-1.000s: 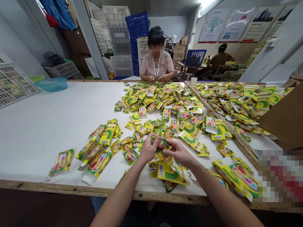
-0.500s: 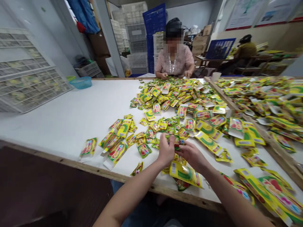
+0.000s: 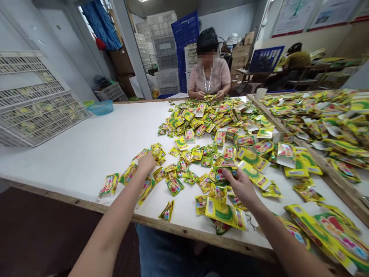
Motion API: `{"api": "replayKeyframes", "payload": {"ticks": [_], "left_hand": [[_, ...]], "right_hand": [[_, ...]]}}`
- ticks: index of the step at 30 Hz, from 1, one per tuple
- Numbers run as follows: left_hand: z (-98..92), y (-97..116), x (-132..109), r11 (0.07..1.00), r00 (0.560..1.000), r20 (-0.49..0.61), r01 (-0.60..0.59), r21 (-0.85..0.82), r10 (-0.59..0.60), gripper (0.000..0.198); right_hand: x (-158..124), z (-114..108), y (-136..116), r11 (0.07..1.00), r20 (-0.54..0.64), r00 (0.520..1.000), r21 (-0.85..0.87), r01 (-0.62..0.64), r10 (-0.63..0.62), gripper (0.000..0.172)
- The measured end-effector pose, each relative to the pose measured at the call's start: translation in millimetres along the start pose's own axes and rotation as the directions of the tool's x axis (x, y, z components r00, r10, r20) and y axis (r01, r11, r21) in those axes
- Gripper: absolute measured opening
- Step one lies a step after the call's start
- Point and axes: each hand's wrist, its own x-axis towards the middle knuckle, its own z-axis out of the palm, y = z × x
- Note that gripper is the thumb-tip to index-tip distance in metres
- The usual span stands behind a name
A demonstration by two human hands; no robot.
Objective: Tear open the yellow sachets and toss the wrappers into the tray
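Yellow and green sachets [image 3: 201, 127] and flat printed packs lie scattered over a white table [image 3: 86, 146]. My left hand [image 3: 146, 162] reaches out to the left and rests on a flat yellow pack [image 3: 145, 187] in the left cluster; its fingers curl down and are mostly hidden. My right hand [image 3: 240, 185] is closed on a small bundle of sachets [image 3: 223, 172], held just above the table. A larger flat yellow pack [image 3: 225, 212] lies near the table's front edge, below my right hand.
A person in a pink top [image 3: 209, 75] sits across the table handling sachets. White crates [image 3: 37, 104] stand at the left, a blue bowl [image 3: 100, 107] behind them. A wooden divider [image 3: 288, 130] separates a second heap at the right. Another person [image 3: 296, 57] sits far back.
My two hands were together on the sachet bundle in front of me. My left hand has let go and moved left to the flat packs; my right hand keeps the bundle.
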Motion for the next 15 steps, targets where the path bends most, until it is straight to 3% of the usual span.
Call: {"api": "replayKeyframes", "payload": {"ticks": [3, 6, 9, 12, 15], "left_hand": [[-4.9, 22.6, -17.6, 0.978, 0.98, -0.121, -0.17, -0.117, 0.156, 0.04], [-4.8, 57.5, -54.9, 0.822, 0.919, -0.249, -0.387, -0.417, 0.306, 0.043], [4.3, 89.6, -98.4, 0.69, 0.863, -0.156, -0.483, -0.54, 0.481, 0.064], [14.9, 109.7, -129.8, 0.612, 0.769, -0.185, -0.608, -0.506, 0.612, 0.058], [21.3, 117.4, -142.0, 0.562, 0.723, -0.28, -0.676, -0.477, 0.632, 0.043]], "right_hand": [[5.4, -5.5, 4.2, 0.998, -0.078, 0.996, -0.047, 0.039, -0.043, 0.049], [8.1, -10.4, 2.0, 0.99, -0.145, 0.984, -0.104, 0.093, -0.108, 0.047], [2.2, -11.1, -11.5, 0.965, -0.197, 0.949, -0.145, 0.22, -0.246, 0.037], [-8.2, -6.4, -29.2, 0.897, -0.215, 0.876, -0.207, 0.391, -0.432, 0.024], [-13.2, -1.6, -40.0, 0.738, -0.166, 0.744, -0.377, 0.559, -0.648, 0.013]]}}
